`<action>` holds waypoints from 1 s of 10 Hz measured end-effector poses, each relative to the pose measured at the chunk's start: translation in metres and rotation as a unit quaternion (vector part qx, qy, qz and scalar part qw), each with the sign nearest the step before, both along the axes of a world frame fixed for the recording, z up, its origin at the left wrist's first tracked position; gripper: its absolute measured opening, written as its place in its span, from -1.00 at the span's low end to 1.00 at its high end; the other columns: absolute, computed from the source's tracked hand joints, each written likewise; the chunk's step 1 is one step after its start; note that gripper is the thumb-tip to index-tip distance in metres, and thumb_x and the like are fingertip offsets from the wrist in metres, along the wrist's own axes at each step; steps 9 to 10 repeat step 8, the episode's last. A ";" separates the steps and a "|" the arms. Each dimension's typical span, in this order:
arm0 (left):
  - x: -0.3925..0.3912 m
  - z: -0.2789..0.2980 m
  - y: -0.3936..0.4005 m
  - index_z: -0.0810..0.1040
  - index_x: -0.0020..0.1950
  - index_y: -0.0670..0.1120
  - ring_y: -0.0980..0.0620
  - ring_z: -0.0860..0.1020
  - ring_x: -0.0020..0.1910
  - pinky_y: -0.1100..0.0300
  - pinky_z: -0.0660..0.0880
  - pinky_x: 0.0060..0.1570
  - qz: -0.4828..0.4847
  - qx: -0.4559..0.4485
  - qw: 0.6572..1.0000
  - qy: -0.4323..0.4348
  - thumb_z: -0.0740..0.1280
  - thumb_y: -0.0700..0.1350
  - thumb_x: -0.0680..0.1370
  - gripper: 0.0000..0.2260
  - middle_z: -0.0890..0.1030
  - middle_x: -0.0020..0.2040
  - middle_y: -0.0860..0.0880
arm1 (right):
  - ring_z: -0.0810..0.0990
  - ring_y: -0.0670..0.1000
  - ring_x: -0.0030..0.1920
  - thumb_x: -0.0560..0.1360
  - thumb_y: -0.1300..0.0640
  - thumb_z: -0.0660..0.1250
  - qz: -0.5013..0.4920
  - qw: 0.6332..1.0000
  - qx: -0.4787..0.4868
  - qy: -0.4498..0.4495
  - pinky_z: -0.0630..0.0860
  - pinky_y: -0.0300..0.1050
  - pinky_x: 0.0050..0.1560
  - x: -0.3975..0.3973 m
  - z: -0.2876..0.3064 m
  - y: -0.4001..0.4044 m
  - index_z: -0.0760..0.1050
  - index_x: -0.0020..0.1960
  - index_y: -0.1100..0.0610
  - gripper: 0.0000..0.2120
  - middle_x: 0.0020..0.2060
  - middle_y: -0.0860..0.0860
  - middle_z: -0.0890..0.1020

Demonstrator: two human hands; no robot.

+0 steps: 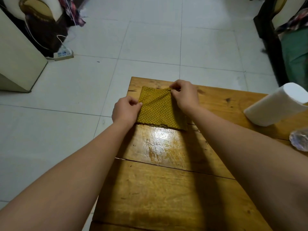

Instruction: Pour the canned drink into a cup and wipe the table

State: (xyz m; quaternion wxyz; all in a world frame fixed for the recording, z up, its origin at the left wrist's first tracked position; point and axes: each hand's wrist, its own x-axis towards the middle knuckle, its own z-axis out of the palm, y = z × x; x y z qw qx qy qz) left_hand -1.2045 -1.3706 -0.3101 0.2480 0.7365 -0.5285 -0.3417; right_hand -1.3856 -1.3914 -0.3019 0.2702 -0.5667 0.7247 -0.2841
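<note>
Head view: the tiled floor (150, 39) fills most of the frame, with a power strip (64, 54) lying at left. The wooden worktop (166, 189) shows a glossy, possibly wet patch. A white roll (275, 105) stands at its right edge. The yellow cloth (158, 112) lies flat at the far left corner, pinched by the left hand (125, 110) and right hand (185, 95). Tugged sideways, it could slide off the edge. No can or cup shows.

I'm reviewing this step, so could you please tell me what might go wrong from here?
The yellow cloth lies by the wooden table's far corner; pinched by the left hand and right hand, it could slide off. A sweep rightward might knock the white roll.
</note>
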 end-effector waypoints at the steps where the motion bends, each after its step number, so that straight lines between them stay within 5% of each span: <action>1: 0.000 0.000 0.002 0.56 -0.09 -0.04 -0.03 0.55 -0.09 0.10 0.49 -0.05 -0.014 -0.007 1.000 -0.023 0.37 -0.02 0.48 -0.89 0.56 -0.17 0.02 | 0.56 0.06 0.06 0.47 0.23 0.31 -0.007 1.000 0.001 0.016 0.48 -0.01 0.11 -0.004 -0.002 -0.002 0.58 0.04 0.14 -0.83 0.01 0.07 0.64; 3: -0.003 0.001 0.013 0.52 0.15 -0.04 -0.05 0.52 -0.01 0.11 0.44 -0.12 -0.065 -0.050 0.993 -0.081 0.31 -0.08 0.52 -0.78 0.54 -0.13 0.02 | 0.50 0.13 0.15 0.49 0.19 0.28 0.082 0.990 -0.001 0.114 0.41 -0.03 0.14 -0.016 -0.004 0.008 0.54 0.15 0.17 -0.76 0.07 0.13 0.60; 5: -0.004 0.014 0.037 0.39 0.36 -0.11 -0.12 0.39 0.24 -0.02 0.40 0.14 -0.152 -0.037 0.974 -0.164 0.29 -0.07 0.54 -0.60 0.45 0.25 -0.12 | 0.34 0.16 0.29 0.55 0.12 0.20 0.137 0.968 0.011 0.212 0.28 0.00 0.26 -0.036 0.011 0.041 0.35 0.35 0.18 -0.61 0.26 0.15 0.46; 8: -0.037 0.087 0.113 0.31 0.39 -0.12 -0.13 0.37 0.28 0.02 0.35 0.18 -0.267 -0.064 0.925 -0.262 0.24 -0.05 0.55 -0.57 0.41 0.30 -0.14 | 0.36 0.15 0.30 0.55 0.07 0.17 0.191 0.930 -0.036 0.312 0.32 0.05 0.22 -0.083 0.087 0.144 0.31 0.38 0.16 -0.59 0.30 0.13 0.43; 10: -0.037 0.087 0.113 0.31 0.39 -0.12 -0.13 0.37 0.28 0.02 0.35 0.18 -0.267 -0.064 0.925 -0.262 0.24 -0.05 0.55 -0.57 0.41 0.30 -0.14 | 0.36 0.15 0.30 0.55 0.07 0.17 0.191 0.930 -0.036 0.312 0.32 0.05 0.22 -0.083 0.087 0.144 0.31 0.38 0.16 -0.59 0.30 0.13 0.43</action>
